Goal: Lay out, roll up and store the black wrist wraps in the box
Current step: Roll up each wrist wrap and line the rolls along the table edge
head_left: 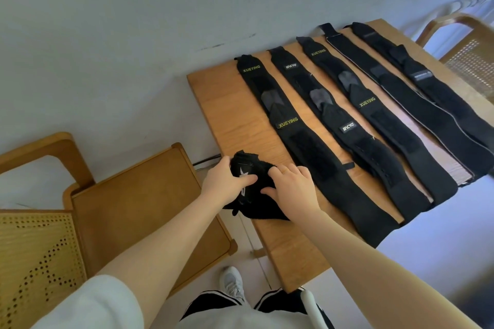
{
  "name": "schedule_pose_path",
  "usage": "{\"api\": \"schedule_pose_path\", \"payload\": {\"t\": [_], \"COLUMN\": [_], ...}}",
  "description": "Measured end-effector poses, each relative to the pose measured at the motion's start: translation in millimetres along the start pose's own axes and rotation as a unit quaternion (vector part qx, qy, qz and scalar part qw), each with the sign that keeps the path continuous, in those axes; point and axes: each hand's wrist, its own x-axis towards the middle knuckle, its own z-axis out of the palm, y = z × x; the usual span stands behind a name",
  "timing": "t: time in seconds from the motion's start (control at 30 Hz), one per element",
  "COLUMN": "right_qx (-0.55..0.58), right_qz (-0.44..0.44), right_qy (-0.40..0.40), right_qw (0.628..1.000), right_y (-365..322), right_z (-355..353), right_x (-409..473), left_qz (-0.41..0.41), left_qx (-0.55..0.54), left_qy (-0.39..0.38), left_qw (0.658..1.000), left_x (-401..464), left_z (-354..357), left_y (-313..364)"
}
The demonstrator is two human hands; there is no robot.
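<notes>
Table (235, 115): I use its top as my flat bed; wraps need room to stretch
Laid wraps (328, 131): side by side in rows across the table, flat and straight, so each can roll from one end
Bunched wrap (250, 189): at the near-left edge, between my hands, not yet spread
Left hand (223, 181): fingers and thumb curled round its end, anchoring it
Right hand (292, 188): fingers fairly straight, pressing the cloth flat; holds nothing
Box: not in view

**Five wraps flat, one bunched**

We see five black wrist wraps (339, 125) laid flat and parallel across the table (227, 115), their ends overhanging its right edge; some carry XUEYING labels. We see a sixth wrap (251, 189), crumpled and bearing a white logo, at the table's near left edge.
</notes>
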Motion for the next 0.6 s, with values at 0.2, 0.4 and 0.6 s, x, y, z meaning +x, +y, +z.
{"api": "schedule_pose_path", "payload": {"t": [0.2, 0.4, 0.6], "right_qx": [0.039, -0.022, 0.011], "right_qz": [0.041, -0.003, 0.006], "right_qy": [-0.09, -0.159, -0.21], "right_qw": [0.994, 0.987, 0.978], "right_y": [3, 12, 22], "right_z": [-10, -31, -35], "right_x": [4, 2, -2], "left_qz": [0.018, 0.034, 0.044], "left_qx": [0.011, -0.004, 0.0], "left_qy": [-0.003, -0.003, -0.006], "left_qw": [1.0, 0.999, 0.999], "left_x": [-1, -4, -6], "left_z": [1, 0, 0], "left_y": [4, 1, 2]}}
